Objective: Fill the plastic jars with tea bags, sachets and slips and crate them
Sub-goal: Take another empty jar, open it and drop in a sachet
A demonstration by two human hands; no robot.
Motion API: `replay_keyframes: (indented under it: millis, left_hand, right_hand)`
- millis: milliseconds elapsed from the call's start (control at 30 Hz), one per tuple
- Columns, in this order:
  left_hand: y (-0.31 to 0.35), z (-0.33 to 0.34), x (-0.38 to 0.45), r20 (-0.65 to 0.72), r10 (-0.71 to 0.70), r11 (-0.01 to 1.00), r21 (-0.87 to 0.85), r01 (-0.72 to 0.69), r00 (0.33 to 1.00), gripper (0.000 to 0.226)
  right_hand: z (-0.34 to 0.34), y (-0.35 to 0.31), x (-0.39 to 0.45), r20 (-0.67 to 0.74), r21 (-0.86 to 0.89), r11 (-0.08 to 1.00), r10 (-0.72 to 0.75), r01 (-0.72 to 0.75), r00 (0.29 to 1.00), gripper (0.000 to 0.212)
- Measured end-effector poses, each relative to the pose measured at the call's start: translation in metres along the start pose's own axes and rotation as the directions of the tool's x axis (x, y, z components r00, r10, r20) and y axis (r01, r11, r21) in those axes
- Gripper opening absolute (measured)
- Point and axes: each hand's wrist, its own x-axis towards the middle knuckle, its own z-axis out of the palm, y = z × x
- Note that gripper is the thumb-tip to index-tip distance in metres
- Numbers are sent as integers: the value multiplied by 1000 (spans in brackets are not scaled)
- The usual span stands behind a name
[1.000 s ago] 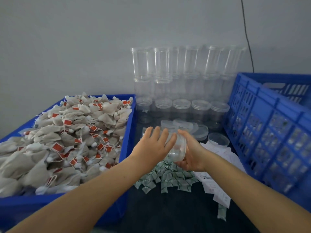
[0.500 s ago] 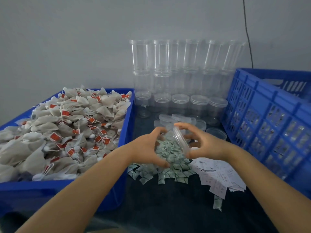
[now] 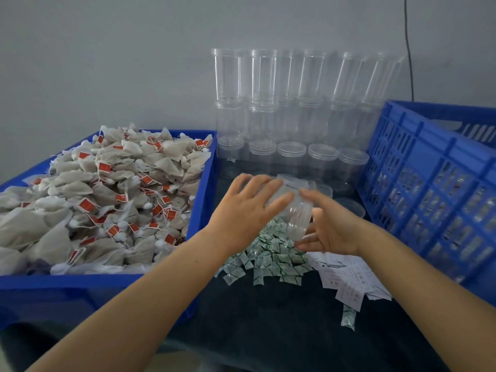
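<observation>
Two hands over the middle of the table, one clear jar (image 3: 292, 210) between them, tilted and blurred; left hand (image 3: 249, 210) lies over its upper side with fingers fairly straight; right hand (image 3: 328, 226) cups its lower side, fingers loosely spread (whether either truly grips it, I cannot tell). Directly beneath: heap of green sachets (image 3: 268, 253); just right of it, white slips (image 3: 349, 277). Left: blue tray (image 3: 107, 284) piled with tea bags (image 3: 107, 191). Behind: stacked empty jars (image 3: 292, 103). Right: blue crate (image 3: 429, 189). Step judged: readying an empty jar for filling; next move likely calls for righting it, mouth open, then loading tea bags, one sachet, one slip.
</observation>
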Motion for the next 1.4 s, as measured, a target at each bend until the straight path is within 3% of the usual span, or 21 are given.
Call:
replay_keyframes:
  millis: [133, 233, 400, 533, 700, 867, 967, 1033, 1067, 1133, 1167, 1200, 1300, 1400]
  left_hand:
    - [-2, 4, -4, 119, -134, 960, -229, 159, 984, 84]
    - [-3, 6, -2, 189, -146, 934, -296, 198, 971, 92]
    - [-5, 8, -1, 415, -139, 792, -498, 352, 899, 101]
    - [-15, 4, -3, 693, 106, 390, -688, 611, 713, 101]
    - [-20, -1, 0, 742, 315, 89, -644, 760, 592, 80]
    - [-23, -3, 2, 630, 531, -164, -579, 799, 566, 69]
    - [-25, -3, 0, 609, 531, -239, -560, 793, 590, 77]
    - [-24, -1, 0, 703, 297, -143, -637, 758, 646, 79]
    - [-23, 1, -1, 720, 125, -3, -688, 726, 683, 88]
    - [-21, 5, -1, 591, -169, 464, -658, 593, 789, 103]
    - [-20, 6, 0, 478, -231, 657, -566, 498, 847, 105]
    - [-19, 7, 0, 375, -243, 782, -470, 410, 894, 103]
    - [-14, 12, 3, 186, -169, 947, -241, 212, 968, 94]
    - [-9, 15, 3, 166, -124, 980, -134, 147, 978, 90]
  right_hand:
    - [-6, 0, -3, 1, -259, 933, -259, 251, 966, 76]
    - [-9, -2, -4, 28, -327, 887, -336, 326, 942, 71]
    - [-18, -4, -4, 136, -544, 745, -374, 385, 917, 79]
    - [-26, -9, -8, 281, -563, 707, -323, 427, 904, 86]
    - [-33, -12, -7, 454, -343, 809, -301, 476, 839, 83]
    - [-30, -15, -2, 585, -214, 851, -281, 479, 761, 80]
    - [-29, -15, 6, 521, -180, 856, -335, 484, 785, 90]
    - [-32, -18, 9, 429, -183, 881, -327, 436, 842, 113]
    - [-34, -20, 10, 377, -180, 904, -301, 388, 876, 123]
    - [-35, -25, 11, 219, -122, 964, -207, 237, 953, 136]
    - [-36, -26, 13, 145, -76, 984, -150, 162, 978, 130]
    - [-33, -28, 15, 94, -54, 995, -82, 87, 992, 120]
    - [-25, -23, 19, 49, -124, 989, 90, -83, 995, 103]
    - [-18, -21, 20, 20, -173, 983, 71, -67, 997, 87]
